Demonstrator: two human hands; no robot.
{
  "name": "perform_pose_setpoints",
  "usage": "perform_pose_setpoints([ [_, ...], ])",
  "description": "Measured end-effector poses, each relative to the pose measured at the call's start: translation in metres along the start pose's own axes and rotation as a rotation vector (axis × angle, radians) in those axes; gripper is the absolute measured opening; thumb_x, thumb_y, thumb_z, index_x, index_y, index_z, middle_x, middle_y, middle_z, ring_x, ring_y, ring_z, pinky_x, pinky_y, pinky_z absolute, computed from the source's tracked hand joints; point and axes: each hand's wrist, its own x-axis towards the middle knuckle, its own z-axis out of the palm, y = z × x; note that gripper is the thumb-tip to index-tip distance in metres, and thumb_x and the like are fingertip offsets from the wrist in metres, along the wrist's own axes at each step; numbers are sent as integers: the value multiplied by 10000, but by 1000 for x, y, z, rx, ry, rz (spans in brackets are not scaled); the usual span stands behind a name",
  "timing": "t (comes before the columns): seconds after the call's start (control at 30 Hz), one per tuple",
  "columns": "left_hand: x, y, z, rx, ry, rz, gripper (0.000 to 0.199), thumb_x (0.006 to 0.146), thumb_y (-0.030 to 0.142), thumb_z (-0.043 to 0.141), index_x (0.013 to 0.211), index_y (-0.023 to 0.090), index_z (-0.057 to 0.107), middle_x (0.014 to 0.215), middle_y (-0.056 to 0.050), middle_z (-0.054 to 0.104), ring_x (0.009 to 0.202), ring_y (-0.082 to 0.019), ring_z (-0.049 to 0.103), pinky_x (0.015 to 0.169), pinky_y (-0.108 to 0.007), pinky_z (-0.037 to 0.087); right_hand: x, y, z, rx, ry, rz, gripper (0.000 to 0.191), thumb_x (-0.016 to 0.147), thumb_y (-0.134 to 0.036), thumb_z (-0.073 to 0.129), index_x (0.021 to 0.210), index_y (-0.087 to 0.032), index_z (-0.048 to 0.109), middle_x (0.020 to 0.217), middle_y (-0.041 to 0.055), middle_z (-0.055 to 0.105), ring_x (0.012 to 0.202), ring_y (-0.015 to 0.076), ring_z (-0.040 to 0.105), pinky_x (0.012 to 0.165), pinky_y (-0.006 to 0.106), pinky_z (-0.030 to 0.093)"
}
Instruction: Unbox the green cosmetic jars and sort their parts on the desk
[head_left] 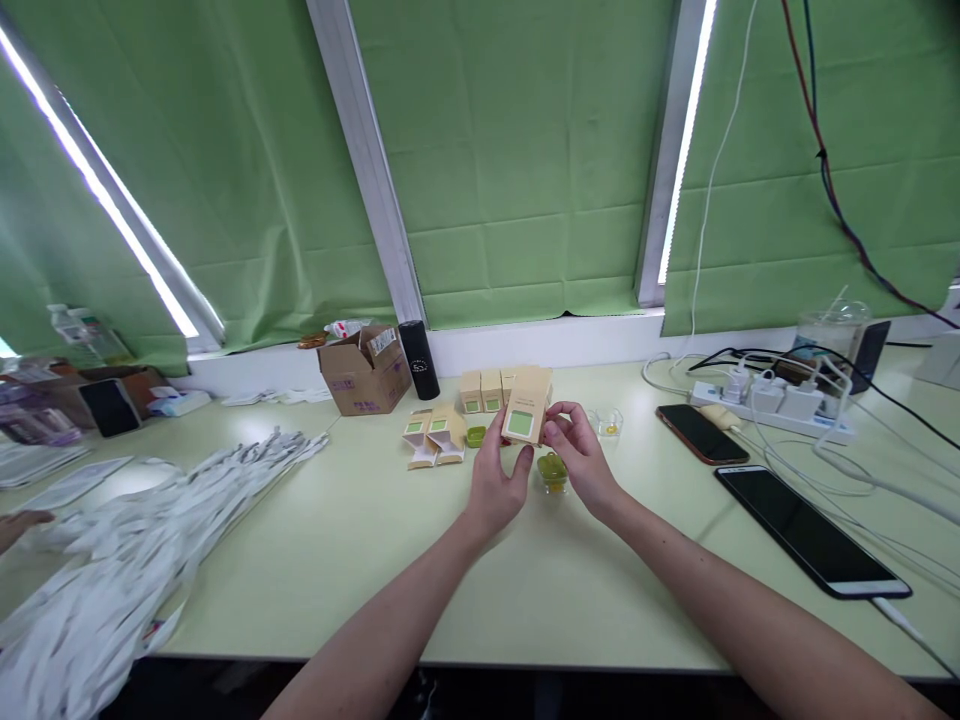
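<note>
A small tan cardboard box (pixel 529 403) with a green square on its front is held up above the table, tilted. My left hand (pixel 498 480) grips its lower left side, thumb pointing up to the right. At its right edge, the fingers of my right hand (pixel 583 455) are bent and pressed on the box. Just below lies a green-lidded clear little container (pixel 553 470); another green piece (pixel 475 436) sits left of my hands. Two open tan boxes (pixel 435 437) lie to the left, and more tan boxes (pixel 481 390) stand behind.
A brown carton (pixel 365 370) and a black cylinder (pixel 419 360) stand by the wall. White strips (pixel 150 540) cover the left side, with another person's hand (pixel 22 525) beside them. Two phones (pixel 814 530) and a power strip (pixel 772 410) with cables lie right. A clear container (pixel 606 423) is behind my right hand.
</note>
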Motion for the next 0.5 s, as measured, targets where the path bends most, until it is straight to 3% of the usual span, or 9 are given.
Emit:
perform_pose_setpoints([
  [0.27,1,5,-1,-253,-38,-73,546,1014,431,583,1522,259,476,1529,-132,562,1346,-307,579,1040,-427,500,3,-4,-3,-24,69,29,494,753,-588,853,930,-284,506,937,12,722,891,222,709,838,377,566],
  [0.5,1,-1,0,-273,-25,-77,562,1001,460,597,1515,261,488,1549,-127,544,1345,-305,574,1000,-401,504,4,3,-4,-28,85,21,518,742,-585,863,955,-282,501,947,12,714,887,216,714,812,365,582],
])
